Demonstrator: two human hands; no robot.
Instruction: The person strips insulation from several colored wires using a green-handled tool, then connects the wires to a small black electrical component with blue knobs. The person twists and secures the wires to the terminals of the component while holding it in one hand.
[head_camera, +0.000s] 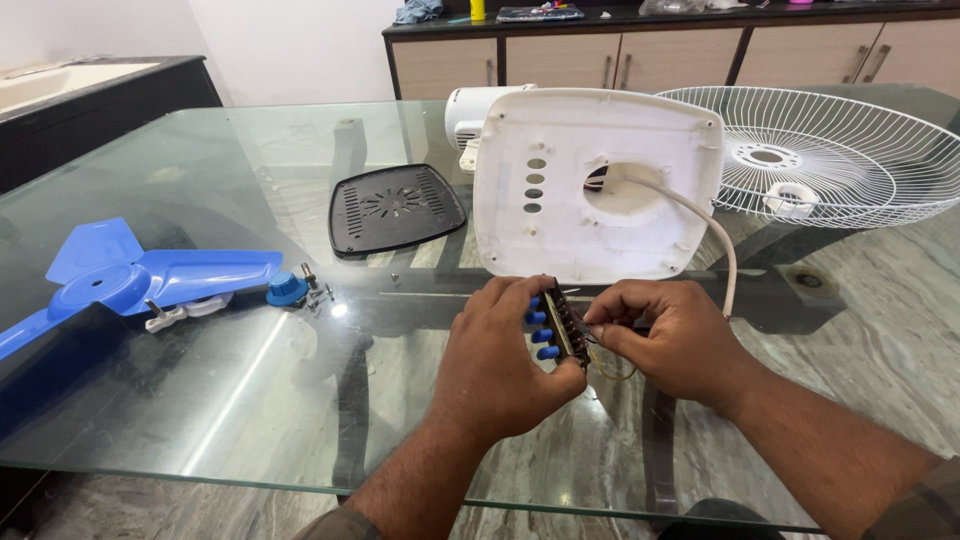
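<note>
My left hand (495, 355) grips a small switch block (560, 325) with several blue push buttons, held over the glass table (250, 400). My right hand (665, 335) pinches the block's wired side, with thin wires looping under the fingers. Just beyond both hands stands the white fan base shell (590, 190), tipped up on edge, showing a row of button holes and a round opening. A white cord (715, 225) runs out of that opening and down toward my right hand.
A black vented base plate (395, 208) lies behind the hands to the left. A blue fan blade (130, 275), blue cap (286, 290) and small screws (320, 293) sit at the left. A white wire guard (830, 155) rests at the back right, the motor housing (468, 115) behind the shell.
</note>
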